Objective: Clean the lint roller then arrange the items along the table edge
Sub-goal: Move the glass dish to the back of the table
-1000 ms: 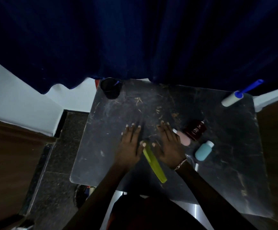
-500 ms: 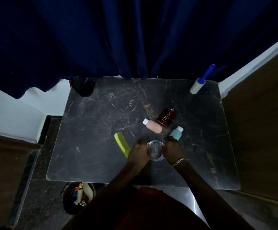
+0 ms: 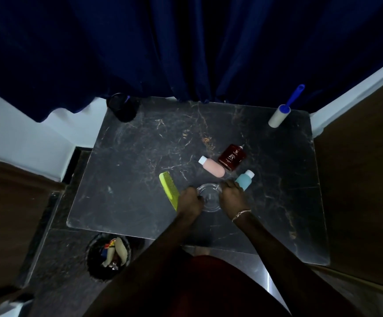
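A lint roller [image 3: 280, 115] with a white roll and blue handle lies at the far right corner of the dark marble table [image 3: 140, 161]. Near the table's middle lie a pink bottle [image 3: 212, 167], a dark red bottle [image 3: 231, 157] and a teal bottle [image 3: 245, 180]. A yellow-green comb [image 3: 168, 189] lies left of my hands. My left hand [image 3: 189, 201] and my right hand [image 3: 233, 195] grip the two sides of a clear glass dish [image 3: 209, 197] on the table.
A black cup [image 3: 123, 106] stands at the far left corner. A dark blue curtain [image 3: 186, 46] hangs behind the table. On the floor by the near left corner sits a black bin [image 3: 108, 256] with rubbish. Wooden panels flank both sides.
My hands left the comb area, where they lay flat on the table, and came back onto the glass dish. The debris seen earlier on the tabletop no longer shows.
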Demonstrator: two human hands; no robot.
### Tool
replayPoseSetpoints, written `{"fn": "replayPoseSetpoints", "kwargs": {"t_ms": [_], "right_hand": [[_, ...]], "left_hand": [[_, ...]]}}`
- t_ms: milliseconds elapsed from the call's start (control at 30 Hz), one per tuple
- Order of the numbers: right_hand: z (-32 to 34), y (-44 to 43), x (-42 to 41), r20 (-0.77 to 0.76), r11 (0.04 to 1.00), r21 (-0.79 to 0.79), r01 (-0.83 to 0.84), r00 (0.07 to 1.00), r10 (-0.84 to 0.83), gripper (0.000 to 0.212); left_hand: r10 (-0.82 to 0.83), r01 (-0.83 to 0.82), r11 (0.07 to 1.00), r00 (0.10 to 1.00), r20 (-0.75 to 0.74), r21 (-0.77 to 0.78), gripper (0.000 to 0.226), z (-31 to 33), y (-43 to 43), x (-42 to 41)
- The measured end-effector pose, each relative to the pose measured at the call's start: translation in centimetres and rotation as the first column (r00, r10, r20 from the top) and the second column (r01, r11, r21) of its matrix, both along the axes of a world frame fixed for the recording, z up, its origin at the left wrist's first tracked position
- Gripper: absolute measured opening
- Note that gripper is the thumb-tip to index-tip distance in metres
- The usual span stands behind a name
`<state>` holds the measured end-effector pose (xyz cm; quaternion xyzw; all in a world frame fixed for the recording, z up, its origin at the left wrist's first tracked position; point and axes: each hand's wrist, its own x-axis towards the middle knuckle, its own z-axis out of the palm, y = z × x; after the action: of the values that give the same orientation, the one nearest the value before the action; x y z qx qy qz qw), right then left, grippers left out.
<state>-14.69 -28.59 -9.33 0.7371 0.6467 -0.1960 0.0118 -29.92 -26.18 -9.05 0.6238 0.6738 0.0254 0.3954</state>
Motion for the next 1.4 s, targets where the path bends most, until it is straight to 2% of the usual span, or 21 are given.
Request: {"fn": "replayPoseSetpoints", "kwargs": {"t_ms": [100, 167, 233, 300, 367, 433, 600, 733, 867, 1067, 1233, 1333, 1400], "right_hand": [[0.5, 0.1, -0.5, -0.292, 0.988, 0.019, 0.156, 0.946, -0.143, 0.018], [1.1, 0.5, -1.3, -0.416, 0.973, -0.016, 0.231, 0.883, -0.216, 0.015], [1.6, 1.1, -2.5, -0.548, 0.952, -0.059, 0.302, 0.787, -0.284, 0.017], [2.0, 2.0, -3.9, -0.658, 0.927, -0.145, 0.345, 0.666, -0.351, 0.023], [2.4, 3.2, -5.5, -0.719, 0.904, -0.202, 0.376, 0.57, -0.398, 0.028], [2.5, 4.6, -7.1, -0.744, 0.899, -0.184, 0.397, 0.541, -0.391, 0.027], [2.4, 8.8, -11.8, -0.792, 0.874, -0.205, 0.44, 0.45, -0.412, 0.028], [1.5, 13.0, -16.1, -0.782, 0.876, -0.196, 0.44, 0.469, -0.411, 0.031], [0.7, 17.2, -20.5, -0.773, 0.865, -0.183, 0.467, 0.475, -0.42, 0.029], [-0.8, 23.1, -25.7, -0.723, 0.912, -0.123, 0.391, 0.594, -0.352, 0.03], [-1.3, 26.7, -28.8, -0.722, 0.917, -0.086, 0.39, 0.61, -0.327, 0.029], [-1.5, 28.2, -30.1, -0.689, 0.931, -0.053, 0.362, 0.661, -0.296, 0.029], [-1.9, 29.2, -30.4, -0.644, 0.936, -0.046, 0.348, 0.706, -0.294, 0.03]], "left_hand": [[0.101, -0.102, 0.995, 0.993, 0.067, 0.011, 0.022, 0.7, 0.4, -2.0], [0.15, -0.151, 0.989, 0.983, 0.103, 0.004, 0.015, 1.3, 0.6, -3.6], [0.22, -0.219, 0.975, 0.964, 0.152, -0.023, 0.01, 1.7, 0.9, -5.3], [0.31, -0.301, 0.951, 0.923, 0.229, -0.078, 0.017, 1.8, 1.5, -7.1], [0.453, -0.409, 0.892, 0.817, 0.358, -0.194, 0.014, 2.1, 2.4, -8.9], [0.569, -0.478, 0.822, 0.682, 0.459, -0.308, 0.016, 2.4, 3.7, -10.5], [0.62, -0.471, 0.784, 0.567, 0.542, -0.404, 0.019, 3.4, 7.9, -15.3], [0.638, -0.482, 0.77, 0.545, 0.545, -0.418, 0.011, 3.2, 11.9, -19.6], [0.633, -0.487, 0.773, 0.546, 0.548, -0.407, 0.014, 2.4, 15.6, -23.4], [0.668, -0.534, 0.743, 0.55, 0.5, -0.404, 0.024, 0.3, 21.0, -28.2], [0.71, -0.569, 0.703, 0.537, 0.454, -0.427, 0.036, -1.6, 25.2, -30.9], [0.701, -0.532, 0.713, 0.558, 0.445, -0.457, 0.046, -2.9, 27.1, -32.0], [0.68, -0.518, 0.733, 0.582, 0.446, -0.44, 0.042, -3.4, 28.1, -32.2]]}}
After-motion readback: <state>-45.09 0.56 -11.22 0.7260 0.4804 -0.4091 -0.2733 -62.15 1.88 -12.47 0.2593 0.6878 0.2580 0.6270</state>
